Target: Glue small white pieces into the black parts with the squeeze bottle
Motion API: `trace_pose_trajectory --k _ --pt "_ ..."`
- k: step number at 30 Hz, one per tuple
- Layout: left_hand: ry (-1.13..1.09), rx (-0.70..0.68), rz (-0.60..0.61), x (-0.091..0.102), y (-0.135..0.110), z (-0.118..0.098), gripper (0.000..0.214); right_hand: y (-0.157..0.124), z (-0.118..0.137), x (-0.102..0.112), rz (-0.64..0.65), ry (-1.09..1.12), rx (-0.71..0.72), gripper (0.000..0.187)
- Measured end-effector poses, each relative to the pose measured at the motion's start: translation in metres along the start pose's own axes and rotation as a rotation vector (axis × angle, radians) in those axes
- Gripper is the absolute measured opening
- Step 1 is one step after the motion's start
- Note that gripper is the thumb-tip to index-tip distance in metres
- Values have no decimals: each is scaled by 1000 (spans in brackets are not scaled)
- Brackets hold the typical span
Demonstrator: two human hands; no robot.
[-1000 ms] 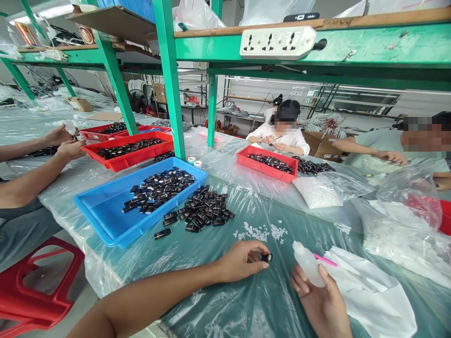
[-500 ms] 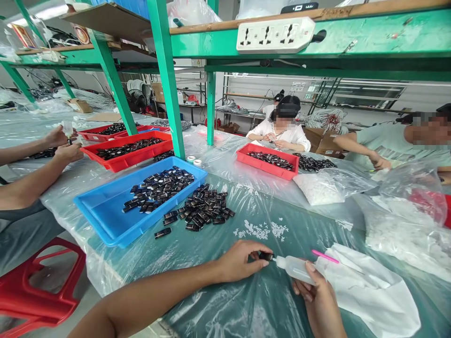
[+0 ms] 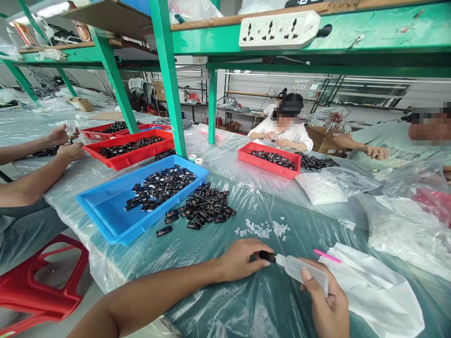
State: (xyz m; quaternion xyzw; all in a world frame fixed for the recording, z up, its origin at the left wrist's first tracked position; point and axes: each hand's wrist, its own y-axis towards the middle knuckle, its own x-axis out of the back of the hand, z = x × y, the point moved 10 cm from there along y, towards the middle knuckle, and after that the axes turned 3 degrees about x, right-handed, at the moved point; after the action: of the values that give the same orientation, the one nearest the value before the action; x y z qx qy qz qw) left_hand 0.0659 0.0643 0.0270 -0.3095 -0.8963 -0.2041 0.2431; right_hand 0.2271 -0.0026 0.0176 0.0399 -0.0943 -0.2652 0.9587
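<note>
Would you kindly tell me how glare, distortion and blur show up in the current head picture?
In the head view, bright glare streaks the plastic sheet; in the same head view, the red stool near the edge looks stretched, perhaps by a wide lens; also there, the bottle shows little motion blur.

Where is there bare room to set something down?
Free: sheeting between the blue tray and left forearm; the tray's left end. Crowded: beside the tray (black pieces) and beside the right hand (white cloth, pink stick).

Left forearm (image 3: 165, 292) bare, tapering; left hand (image 3: 242, 259) bare; right hand (image 3: 327, 295) bare.
</note>
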Motion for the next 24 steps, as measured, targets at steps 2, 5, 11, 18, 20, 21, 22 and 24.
trace_pose_trajectory --k 2,5,11,18,20,21,22,24 --pt "7 -9 -7 0 0 1 30 -1 5 0 -7 -14 16 39" --pt "15 -21 -19 1 0 1 29 -2 6 0 -6 -21 19 38" --pt "24 -17 -20 2 0 1 28 -3 4 0 18 -26 12 38" --pt "14 -16 -7 2 -1 0 29 -5 2 -3 54 -10 30 37" --pt "4 -12 9 0 -1 2 29 -6 4 -3 45 -14 46 36" --pt "-5 -10 19 -1 -1 2 29 -6 5 -3 40 -20 51 36" --pt "-18 -10 30 -2 0 2 29 -7 6 -2 35 -28 55 36" --pt "-46 -20 44 -4 0 1 29 -7 8 -2 30 -52 67 37"
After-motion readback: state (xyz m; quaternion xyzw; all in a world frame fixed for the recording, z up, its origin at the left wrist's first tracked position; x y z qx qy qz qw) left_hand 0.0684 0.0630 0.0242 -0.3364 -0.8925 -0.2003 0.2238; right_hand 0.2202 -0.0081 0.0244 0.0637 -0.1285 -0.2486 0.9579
